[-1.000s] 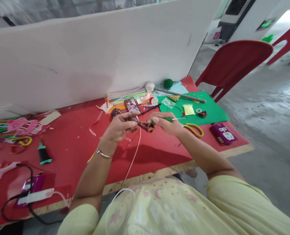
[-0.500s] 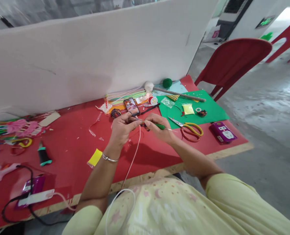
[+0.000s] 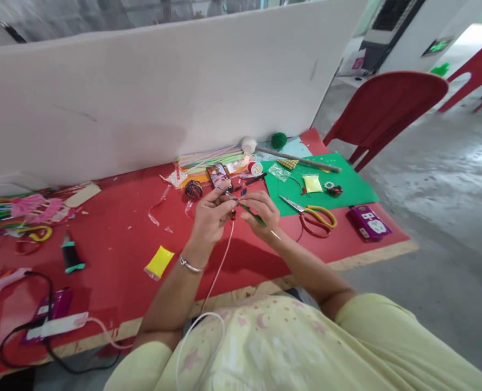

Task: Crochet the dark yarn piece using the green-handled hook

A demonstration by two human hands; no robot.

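Near the middle of the red table, my left hand (image 3: 211, 216) pinches dark multicoloured yarn work (image 3: 233, 214), with a strand running over its raised finger. My right hand (image 3: 262, 213) is closed around a green-handled crochet hook (image 3: 254, 214), whose tip meets the yarn at my left fingertips. The two hands nearly touch. Just behind them lies a phone (image 3: 219, 176) with a lit screen, and a ball of dark multicoloured yarn (image 3: 194, 189) sits to its left. The fine stitches are too small to make out.
Scissors (image 3: 318, 220) and a purple socket block (image 3: 369, 221) lie on the right. A green sheet (image 3: 347, 187) holds small packets. Cutters (image 3: 72, 257), a yellow packet (image 3: 159, 262) and a glue gun (image 3: 5, 285) are on the left. A white board (image 3: 151, 98) stands behind.
The green hook has swung from nearly level to slanting down toward me. My left hand has shifted slightly right, and my right hand has moved a little left and turned.
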